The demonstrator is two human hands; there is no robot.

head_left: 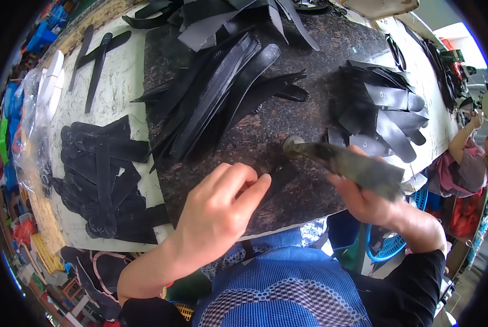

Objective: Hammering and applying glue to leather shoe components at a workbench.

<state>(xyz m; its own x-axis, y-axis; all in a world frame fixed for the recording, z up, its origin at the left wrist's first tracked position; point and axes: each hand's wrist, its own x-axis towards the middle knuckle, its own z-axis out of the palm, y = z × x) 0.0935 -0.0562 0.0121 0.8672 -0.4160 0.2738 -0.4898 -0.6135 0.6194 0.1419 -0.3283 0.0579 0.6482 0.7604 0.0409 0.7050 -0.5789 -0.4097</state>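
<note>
My right hand [370,200] is closed around a shoemaker's hammer [345,162], smeared by motion. The hammer's round metal face [293,146] points left, just above the dark speckled stone slab [309,210]. My left hand [219,204] is closed, thumb and forefinger pinched at the end of a black strip [279,185] that lies on the slab and is partly hidden by the fingers. Behind my hands lies a heap of long black strips [217,92]. To the right, a pile of black strips with rounded ends [385,114] overlaps the slab's edge.
On the white table left of the slab, a stack of flat black strips [102,174] lies near crossed strips [97,65]. More black pieces [217,22] cover the slab's far end. A blue basket [388,248] stands below the table's right edge. Another person [462,158] is at the far right.
</note>
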